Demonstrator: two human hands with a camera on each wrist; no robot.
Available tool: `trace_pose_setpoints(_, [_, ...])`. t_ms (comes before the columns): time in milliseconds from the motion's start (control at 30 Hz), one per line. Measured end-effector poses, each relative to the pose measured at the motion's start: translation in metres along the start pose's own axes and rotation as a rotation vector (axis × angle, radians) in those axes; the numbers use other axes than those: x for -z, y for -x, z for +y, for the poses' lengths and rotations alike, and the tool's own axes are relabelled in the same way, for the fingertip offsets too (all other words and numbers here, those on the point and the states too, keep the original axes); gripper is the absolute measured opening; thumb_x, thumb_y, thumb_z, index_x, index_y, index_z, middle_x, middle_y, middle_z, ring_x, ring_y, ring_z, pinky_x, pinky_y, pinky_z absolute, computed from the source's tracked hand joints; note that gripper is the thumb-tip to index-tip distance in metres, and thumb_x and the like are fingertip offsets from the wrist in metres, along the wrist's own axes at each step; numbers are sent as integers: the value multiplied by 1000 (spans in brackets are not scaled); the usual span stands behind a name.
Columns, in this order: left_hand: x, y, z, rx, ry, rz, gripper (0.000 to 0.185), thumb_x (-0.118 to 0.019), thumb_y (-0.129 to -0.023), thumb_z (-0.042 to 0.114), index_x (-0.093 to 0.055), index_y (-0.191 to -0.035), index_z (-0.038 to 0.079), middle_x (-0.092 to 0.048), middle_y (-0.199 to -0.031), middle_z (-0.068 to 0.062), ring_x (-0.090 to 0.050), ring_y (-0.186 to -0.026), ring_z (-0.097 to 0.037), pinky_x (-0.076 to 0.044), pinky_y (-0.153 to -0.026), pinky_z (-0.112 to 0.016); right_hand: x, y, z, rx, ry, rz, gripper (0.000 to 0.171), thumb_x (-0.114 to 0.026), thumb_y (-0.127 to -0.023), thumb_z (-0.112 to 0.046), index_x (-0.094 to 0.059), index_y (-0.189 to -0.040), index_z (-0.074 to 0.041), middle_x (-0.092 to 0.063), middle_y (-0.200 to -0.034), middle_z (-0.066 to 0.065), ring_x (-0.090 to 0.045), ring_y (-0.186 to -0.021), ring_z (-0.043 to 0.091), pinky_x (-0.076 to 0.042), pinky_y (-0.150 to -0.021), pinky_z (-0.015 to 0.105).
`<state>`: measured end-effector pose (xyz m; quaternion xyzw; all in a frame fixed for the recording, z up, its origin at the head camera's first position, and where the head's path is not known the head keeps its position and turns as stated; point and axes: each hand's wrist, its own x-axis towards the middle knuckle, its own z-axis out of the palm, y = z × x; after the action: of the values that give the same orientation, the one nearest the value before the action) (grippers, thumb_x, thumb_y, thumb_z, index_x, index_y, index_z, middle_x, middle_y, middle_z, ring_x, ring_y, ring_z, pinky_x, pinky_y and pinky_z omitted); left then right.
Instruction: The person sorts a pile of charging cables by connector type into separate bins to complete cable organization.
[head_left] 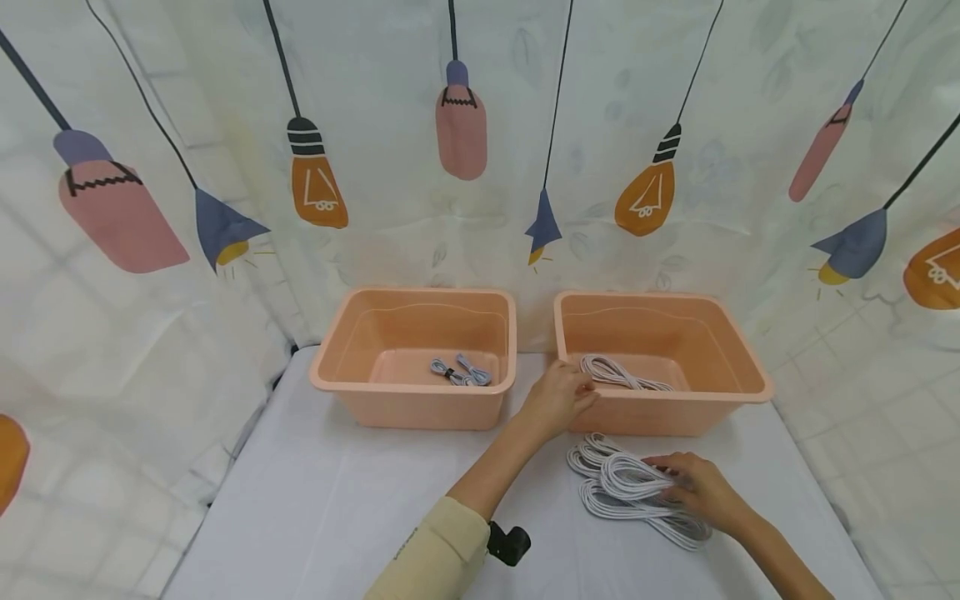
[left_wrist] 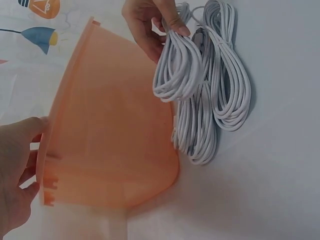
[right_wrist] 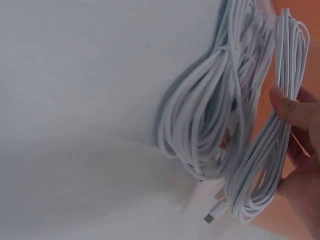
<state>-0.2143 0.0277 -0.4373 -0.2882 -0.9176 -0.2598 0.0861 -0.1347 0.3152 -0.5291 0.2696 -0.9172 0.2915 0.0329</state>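
Note:
My right hand [head_left: 701,490] pinches a coiled white cable [right_wrist: 262,165] between thumb and fingers. In the right wrist view a pale connector plug [right_wrist: 216,211] sticks out beside its lower end. Under and beside the held coil, more white cable bundles [head_left: 600,502] lie on the table in front of the right peach plastic bin [head_left: 660,417]. My left hand [head_left: 558,398] grips that bin's rim at the near left corner, fingers and thumb on either side of the rim in the left wrist view. Inside this bin rests another white cable coil [head_left: 611,372], partly hidden by the front wall.
Left of it stands a second peach bin [head_left: 420,410] with small grey-blue cable bundles [head_left: 474,372] in it. A white cloth covers the table [head_left: 315,500]. Behind the bins hangs a curtain [head_left: 390,242] printed with lamps. A black device [head_left: 508,543] is at my left sleeve.

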Motion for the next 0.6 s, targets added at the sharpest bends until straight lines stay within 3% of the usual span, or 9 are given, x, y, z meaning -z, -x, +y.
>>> trace_pose_setpoints(367, [0, 1, 0, -4, 40, 19, 13, -76, -98, 22, -80, -99, 9, -76, -98, -4, -64, -105, -22, -55, -89, -29, 20, -3, -7, 37, -44, 55, 51, -92, -70, 0, -75, -118, 1, -76, -105, 9, -63, -94, 2, -62, -71, 29])
trace_pose_setpoints(600, [0, 0, -1, 9, 54, 15, 13, -77, -98, 21, -80, -99, 9, -75, -101, -5, -64, -107, -23, -55, -89, -29, 36, -5, -12, 34, -30, 61, 50, -89, -71, 5, -75, -119, 0, -75, -112, 15, -63, -95, 0, -63, -69, 29])
